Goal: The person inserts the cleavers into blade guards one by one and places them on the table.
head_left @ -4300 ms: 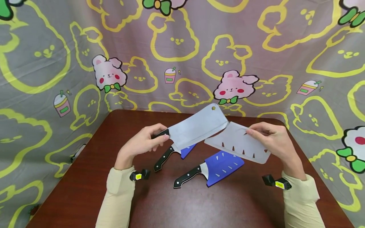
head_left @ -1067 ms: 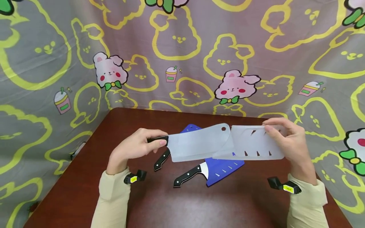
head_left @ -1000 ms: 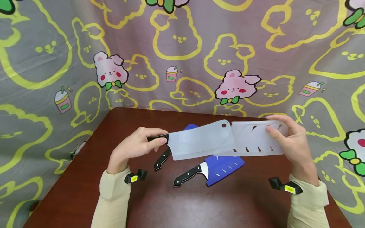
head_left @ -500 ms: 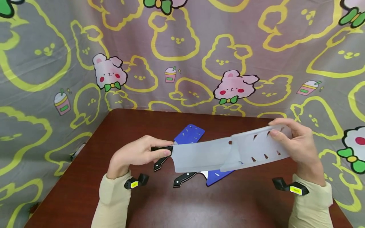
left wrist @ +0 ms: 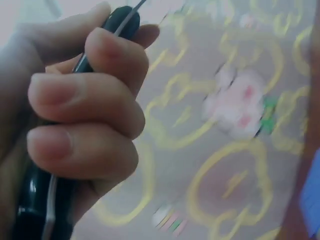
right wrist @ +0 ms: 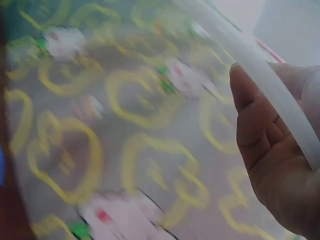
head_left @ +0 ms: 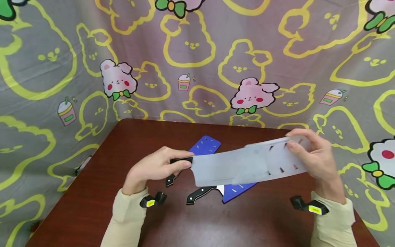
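Observation:
Above the table, my left hand (head_left: 160,164) grips the black handle (left wrist: 40,210) of a cleaver (head_left: 216,168), its broad blade pointing right. My right hand (head_left: 318,154) pinches the far end of a whitish translucent blade guard (head_left: 279,159) with small wedge-shaped slots, thumb on the near face. The blade's front end is inside the guard's left part and shows faintly through it. In the right wrist view the guard's edge (right wrist: 270,75) runs between thumb and fingers. The left wrist view has the fingers (left wrist: 90,105) wrapped round the handle.
Two more black-handled knives lie on the brown table (head_left: 148,133) under the held cleaver. Both wear blue slotted guards, the far one (head_left: 206,144) and the near one (head_left: 234,195), partly covered in this view. A patterned curtain (head_left: 191,51) surrounds the table's back and sides.
From touching at an angle, the cleaver and guard have come into one line, and the blade has slid into the guard. In the last half second my hands have drawn closer together.

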Motion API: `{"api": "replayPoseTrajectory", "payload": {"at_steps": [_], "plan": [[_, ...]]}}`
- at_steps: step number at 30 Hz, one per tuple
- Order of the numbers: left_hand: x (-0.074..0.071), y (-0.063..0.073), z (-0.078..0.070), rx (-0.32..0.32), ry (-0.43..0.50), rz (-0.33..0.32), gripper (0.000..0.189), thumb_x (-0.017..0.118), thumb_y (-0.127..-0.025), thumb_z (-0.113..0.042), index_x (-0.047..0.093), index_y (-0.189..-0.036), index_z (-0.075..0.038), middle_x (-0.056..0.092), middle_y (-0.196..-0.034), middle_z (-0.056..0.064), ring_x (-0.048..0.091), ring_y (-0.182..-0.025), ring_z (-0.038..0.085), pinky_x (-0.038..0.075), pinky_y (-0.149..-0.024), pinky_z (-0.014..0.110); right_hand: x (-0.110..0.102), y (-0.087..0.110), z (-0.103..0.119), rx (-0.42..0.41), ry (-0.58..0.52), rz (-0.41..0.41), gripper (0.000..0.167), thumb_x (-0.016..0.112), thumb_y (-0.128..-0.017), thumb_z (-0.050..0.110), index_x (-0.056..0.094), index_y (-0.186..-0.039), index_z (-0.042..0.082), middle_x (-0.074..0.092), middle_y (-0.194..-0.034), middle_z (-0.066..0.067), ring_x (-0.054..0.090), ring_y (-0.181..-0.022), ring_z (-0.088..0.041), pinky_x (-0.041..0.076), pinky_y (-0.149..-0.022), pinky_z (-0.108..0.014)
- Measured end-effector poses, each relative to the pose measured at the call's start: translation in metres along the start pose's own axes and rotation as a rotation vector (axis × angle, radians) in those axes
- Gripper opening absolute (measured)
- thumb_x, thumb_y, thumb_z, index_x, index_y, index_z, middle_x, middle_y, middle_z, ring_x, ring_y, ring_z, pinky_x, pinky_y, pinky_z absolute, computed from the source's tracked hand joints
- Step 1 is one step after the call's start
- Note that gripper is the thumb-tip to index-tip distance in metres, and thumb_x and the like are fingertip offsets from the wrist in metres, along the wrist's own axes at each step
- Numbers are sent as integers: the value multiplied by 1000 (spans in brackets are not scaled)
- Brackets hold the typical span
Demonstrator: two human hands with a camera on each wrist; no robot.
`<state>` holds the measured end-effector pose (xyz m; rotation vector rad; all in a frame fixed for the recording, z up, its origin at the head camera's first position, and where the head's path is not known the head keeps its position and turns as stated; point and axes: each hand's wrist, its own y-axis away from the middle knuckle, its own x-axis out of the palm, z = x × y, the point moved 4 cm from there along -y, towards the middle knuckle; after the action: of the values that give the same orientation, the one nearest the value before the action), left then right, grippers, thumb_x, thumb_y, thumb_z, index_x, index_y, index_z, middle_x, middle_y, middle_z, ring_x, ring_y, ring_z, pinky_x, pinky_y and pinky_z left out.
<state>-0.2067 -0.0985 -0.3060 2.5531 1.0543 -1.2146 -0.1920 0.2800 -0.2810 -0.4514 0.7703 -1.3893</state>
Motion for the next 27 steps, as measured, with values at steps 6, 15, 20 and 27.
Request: {"api": "replayPoseTrajectory", "payload": {"at_steps": [6,15,20,27], "plan": [[31,-26,-5,4,-36,21,38,51,-102,-35,58,-131,-12,54,-64,-7,51,-56,0,47,-63,22,48,0,-8,109,265,126,26,67,-85,-6,65,-109,4,65,-96,15,68,-71,-3,54,-55,-23],[30,-23,-19,-5,-134,-39,41,53,-101,-37,59,-133,-12,59,-66,-8,53,-57,-2,48,-65,22,51,-1,-7,77,210,127,24,64,-86,-10,62,-108,1,64,-94,13,70,-74,-2,55,-59,-22],[35,-25,-10,-60,-94,2,32,51,-102,-38,60,-125,-18,62,-66,-6,56,-56,0,48,-63,23,49,1,-15,209,282,197,23,65,-91,2,63,-112,9,63,-96,11,69,-74,-7,56,-58,-27],[44,-30,-2,-53,-13,119,19,55,-101,-34,56,-116,-23,65,-76,-1,63,-56,10,50,-63,23,33,5,-25,309,371,299,21,68,-92,13,64,-112,18,63,-94,2,66,-71,-12,54,-58,-29]]}}
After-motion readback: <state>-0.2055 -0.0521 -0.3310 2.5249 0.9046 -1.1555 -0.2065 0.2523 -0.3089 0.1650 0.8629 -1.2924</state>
